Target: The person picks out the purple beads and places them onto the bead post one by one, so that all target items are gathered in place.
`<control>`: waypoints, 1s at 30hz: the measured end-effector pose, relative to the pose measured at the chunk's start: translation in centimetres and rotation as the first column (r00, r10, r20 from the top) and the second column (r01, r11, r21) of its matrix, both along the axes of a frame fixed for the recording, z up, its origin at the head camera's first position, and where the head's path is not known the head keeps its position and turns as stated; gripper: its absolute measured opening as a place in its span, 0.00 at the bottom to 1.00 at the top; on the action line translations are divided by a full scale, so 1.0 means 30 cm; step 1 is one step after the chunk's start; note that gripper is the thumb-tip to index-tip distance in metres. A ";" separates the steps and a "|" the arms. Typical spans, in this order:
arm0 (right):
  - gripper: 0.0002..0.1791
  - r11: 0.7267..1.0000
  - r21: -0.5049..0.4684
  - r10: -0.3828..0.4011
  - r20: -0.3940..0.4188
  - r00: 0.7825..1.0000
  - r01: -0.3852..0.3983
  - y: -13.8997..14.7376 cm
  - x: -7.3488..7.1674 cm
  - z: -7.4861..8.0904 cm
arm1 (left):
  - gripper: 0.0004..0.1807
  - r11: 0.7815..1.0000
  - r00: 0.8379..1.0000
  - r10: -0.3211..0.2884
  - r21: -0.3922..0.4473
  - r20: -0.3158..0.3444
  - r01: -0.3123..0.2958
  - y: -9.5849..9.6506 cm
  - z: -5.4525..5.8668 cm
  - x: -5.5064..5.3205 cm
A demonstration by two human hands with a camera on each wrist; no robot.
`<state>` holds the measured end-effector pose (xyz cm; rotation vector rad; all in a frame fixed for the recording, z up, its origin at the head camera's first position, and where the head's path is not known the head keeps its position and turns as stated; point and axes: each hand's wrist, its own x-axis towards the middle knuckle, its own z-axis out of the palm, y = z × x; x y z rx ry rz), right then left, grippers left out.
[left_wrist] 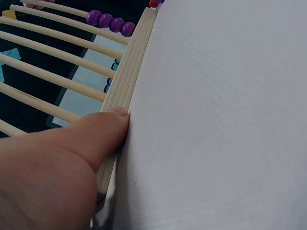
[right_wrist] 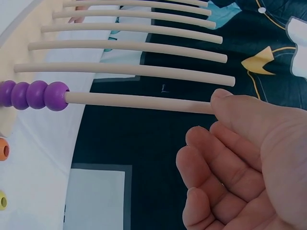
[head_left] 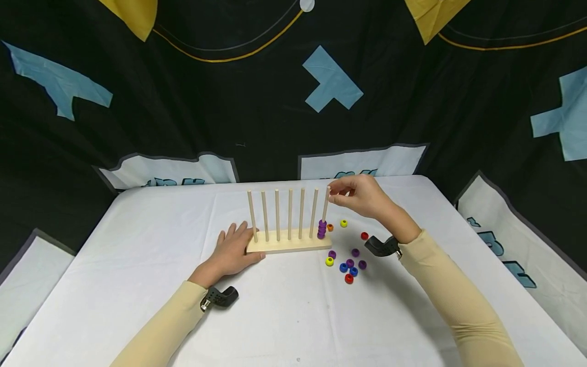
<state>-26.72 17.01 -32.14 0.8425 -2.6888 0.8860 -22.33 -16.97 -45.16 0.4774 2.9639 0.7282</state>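
Note:
A wooden peg stand [head_left: 289, 244] with a row of upright pegs stands on the white table. Several purple beads [head_left: 322, 229] are stacked at the bottom of its rightmost peg [right_wrist: 139, 101]. My left hand [head_left: 231, 252] holds the stand's left end, thumb [left_wrist: 108, 127] along the front edge of the base and fingers spread behind. At the top of the rightmost peg is my right hand [head_left: 359, 195]. Its thumb [right_wrist: 230, 103] overlaps the peg's tip in the right wrist view, the other fingers loosely bent and apart from it; no bead shows between them.
Loose beads lie right of the stand: an orange bead [head_left: 330, 228], a yellow bead [head_left: 344, 223] and a red bead [head_left: 364, 236] farther back. Nearer are several purple ones, blue beads [head_left: 353, 271], another yellow and another red. A dark curtain [head_left: 257, 117] hangs behind the table.

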 end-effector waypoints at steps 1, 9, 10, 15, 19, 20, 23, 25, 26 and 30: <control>0.12 1.000 0.001 0.001 0.000 1.000 -0.001 0.000 0.000 0.000 | 0.39 1.000 1.000 0.001 0.000 0.001 -0.001 0.000 0.001 0.001; 0.15 1.000 0.014 0.001 0.006 1.000 -0.001 0.003 0.007 -0.007 | 0.39 1.000 1.000 0.003 -0.002 0.001 -0.003 0.001 0.002 0.003; 0.15 1.000 0.015 0.001 0.007 1.000 -0.001 0.005 0.007 -0.009 | 0.39 1.000 1.000 0.004 -0.003 0.001 -0.004 0.001 0.002 0.002; 0.15 1.000 0.020 -0.012 0.028 1.000 0.012 0.024 0.012 -0.023 | 0.39 1.000 1.000 0.005 -0.007 0.002 -0.005 0.000 0.001 -0.001; 0.14 1.000 0.018 -0.022 0.059 0.998 0.021 0.046 0.019 -0.041 | 0.39 1.000 1.000 0.005 -0.007 0.004 -0.005 -0.001 0.001 -0.003; 0.14 1.000 0.016 -0.025 0.067 0.997 0.024 0.051 0.020 -0.046 | 0.39 1.000 1.000 0.005 -0.007 0.005 -0.005 -0.001 0.001 -0.004; 0.14 0.999 0.014 -0.034 0.080 0.996 0.033 0.069 0.025 -0.067 | 0.39 1.000 1.000 0.005 -0.007 0.006 -0.005 -0.002 -0.001 -0.004; 0.14 0.999 0.019 -0.044 0.084 0.996 0.043 0.080 0.029 -0.082 | 0.39 1.000 1.000 0.004 -0.008 0.006 -0.004 -0.002 -0.003 -0.004; 0.14 0.999 0.023 -0.049 0.087 0.995 0.048 0.085 0.031 -0.090 | 0.39 1.000 1.000 0.004 -0.006 0.006 -0.004 -0.002 -0.004 -0.004; 0.14 0.998 0.036 -0.063 0.105 0.992 0.060 0.102 0.041 -0.123 | 0.39 1.000 1.000 0.004 -0.009 -0.001 -0.004 -0.002 -0.005 -0.004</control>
